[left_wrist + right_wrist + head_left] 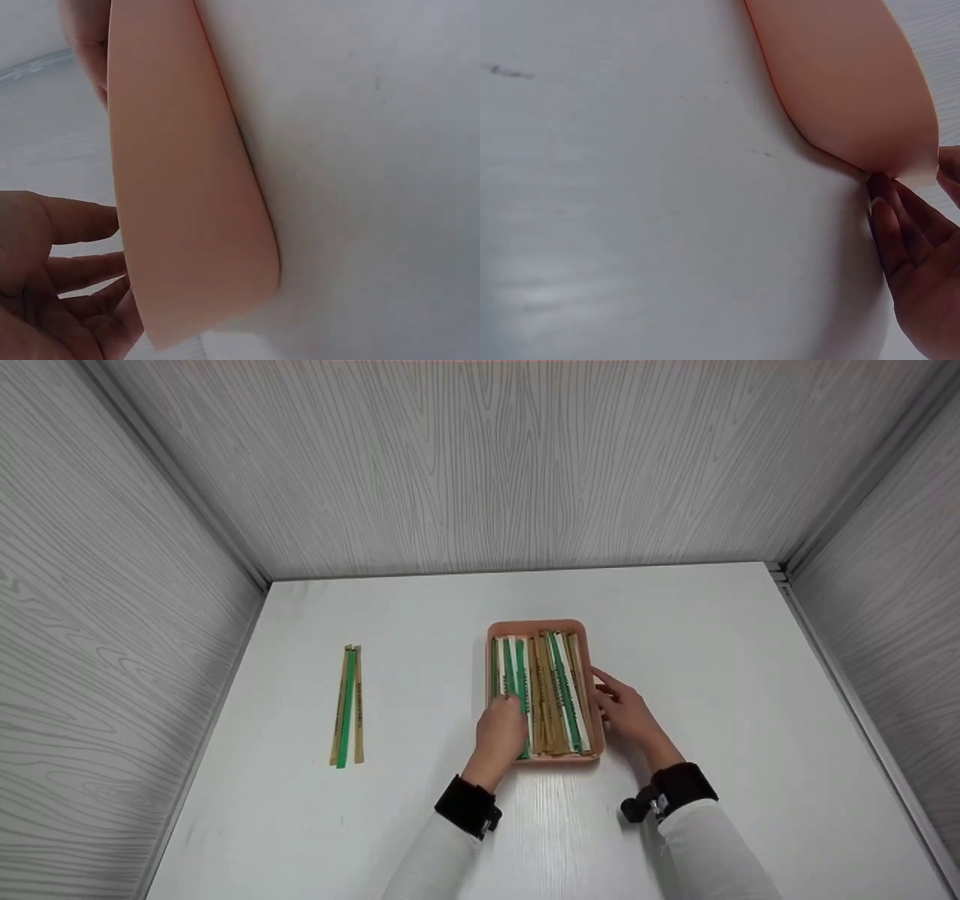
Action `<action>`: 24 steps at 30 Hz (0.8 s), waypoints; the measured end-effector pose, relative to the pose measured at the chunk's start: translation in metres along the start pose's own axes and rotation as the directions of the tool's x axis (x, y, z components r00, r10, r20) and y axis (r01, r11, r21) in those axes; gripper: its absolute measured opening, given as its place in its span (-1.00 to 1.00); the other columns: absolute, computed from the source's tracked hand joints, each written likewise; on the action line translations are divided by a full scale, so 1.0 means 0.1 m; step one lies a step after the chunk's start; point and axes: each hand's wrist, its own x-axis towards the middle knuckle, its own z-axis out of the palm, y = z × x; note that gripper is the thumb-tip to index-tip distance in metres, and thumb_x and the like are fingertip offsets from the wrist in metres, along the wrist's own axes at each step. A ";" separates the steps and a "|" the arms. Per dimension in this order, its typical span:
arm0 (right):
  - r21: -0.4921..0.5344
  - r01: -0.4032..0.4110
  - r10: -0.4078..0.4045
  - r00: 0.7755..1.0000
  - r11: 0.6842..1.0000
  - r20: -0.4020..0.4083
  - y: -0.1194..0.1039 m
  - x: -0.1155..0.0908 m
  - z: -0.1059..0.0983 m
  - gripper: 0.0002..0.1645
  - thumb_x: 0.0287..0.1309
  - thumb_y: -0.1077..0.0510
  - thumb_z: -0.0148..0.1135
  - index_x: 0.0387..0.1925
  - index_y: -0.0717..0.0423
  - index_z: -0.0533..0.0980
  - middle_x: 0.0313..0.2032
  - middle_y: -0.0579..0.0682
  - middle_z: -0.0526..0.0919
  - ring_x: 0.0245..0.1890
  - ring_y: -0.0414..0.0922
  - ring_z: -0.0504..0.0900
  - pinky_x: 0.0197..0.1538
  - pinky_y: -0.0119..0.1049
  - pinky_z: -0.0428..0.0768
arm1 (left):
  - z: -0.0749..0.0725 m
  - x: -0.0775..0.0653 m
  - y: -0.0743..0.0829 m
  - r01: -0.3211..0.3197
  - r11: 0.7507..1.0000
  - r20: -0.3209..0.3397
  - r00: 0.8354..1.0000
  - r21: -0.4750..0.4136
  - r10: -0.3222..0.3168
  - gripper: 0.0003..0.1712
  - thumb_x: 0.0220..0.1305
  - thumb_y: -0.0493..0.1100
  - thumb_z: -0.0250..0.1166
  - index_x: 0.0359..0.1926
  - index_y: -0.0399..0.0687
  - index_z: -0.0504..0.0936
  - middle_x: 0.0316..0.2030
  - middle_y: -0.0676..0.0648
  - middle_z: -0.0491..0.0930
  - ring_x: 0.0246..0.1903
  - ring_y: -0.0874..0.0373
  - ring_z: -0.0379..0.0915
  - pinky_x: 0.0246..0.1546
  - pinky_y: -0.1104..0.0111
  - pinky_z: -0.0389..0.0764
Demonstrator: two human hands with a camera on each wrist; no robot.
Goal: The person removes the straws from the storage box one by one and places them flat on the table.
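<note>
A pinkish-orange tray (pixel 535 627) holds several slim printed stick packets (pixel 555 690) in green, white and brown, lying lengthwise side by side. My left hand (pixel 501 731) is over the tray's front left part, above green and white packets. Its fingertips are hidden from above; the left wrist view shows the fingers (pixel 86 223) reaching behind the tray wall (pixel 184 180), and no packet is visible in them. At the tray's right side, my right hand (pixel 630 716) touches the outer wall. In the right wrist view its fingertips (pixel 889 217) meet the lower edge of the wall (pixel 847 82).
On the left of the white table (pixel 420 825) lie two brown packets (pixel 358 705) with a green packet (pixel 346 709) between them, apart from the tray. Grey wood-grain panels (pixel 480 465) enclose the table at the back and both sides.
</note>
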 end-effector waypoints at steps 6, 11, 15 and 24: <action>0.000 -0.019 0.019 1.000 1.000 -0.002 0.02 -0.01 0.01 -0.38 0.50 0.03 -0.05 0.51 -0.14 0.14 0.24 0.25 0.45 -0.04 0.03 0.60 -0.07 -0.15 0.58 | 0.11 0.02 0.02 0.029 0.999 0.031 0.999 0.032 -0.030 -0.77 0.23 -0.45 0.20 -0.56 -0.22 0.59 -0.60 -0.09 0.50 -0.61 0.16 0.44 -0.68 0.32 0.46; -0.005 -0.001 0.001 1.000 1.000 -0.008 0.05 0.00 0.03 -0.39 0.50 0.04 -0.06 0.50 -0.13 0.16 0.23 0.24 0.47 -0.05 0.03 0.61 -0.08 -0.15 0.58 | 0.16 0.01 0.01 0.025 1.000 0.060 0.998 0.003 -0.025 -0.81 0.19 -0.46 0.25 -0.54 -0.22 0.58 -0.61 -0.08 0.51 -0.69 0.20 0.40 -0.75 0.38 0.41; -0.017 0.006 -0.006 1.000 1.000 -0.007 0.07 0.00 0.03 -0.39 0.50 0.03 -0.06 0.50 -0.12 0.15 0.22 0.25 0.47 -0.07 0.03 0.61 -0.09 -0.16 0.57 | 0.17 0.01 0.00 0.015 1.000 0.064 0.998 0.027 -0.017 -0.88 0.18 -0.44 0.28 -0.47 -0.24 0.61 -0.53 -0.12 0.57 -0.64 0.15 0.48 -0.71 0.34 0.46; -0.007 0.020 -0.020 1.000 1.000 -0.012 0.07 -0.01 0.02 -0.39 0.50 0.02 -0.05 0.50 -0.12 0.17 0.21 0.24 0.49 -0.10 0.02 0.63 -0.11 -0.18 0.58 | 0.11 0.04 -0.02 0.039 0.999 0.116 0.993 -0.026 -0.036 -0.78 0.14 -0.56 0.16 -0.50 -0.24 0.58 -0.57 -0.11 0.52 -0.64 0.15 0.40 -0.68 0.34 0.45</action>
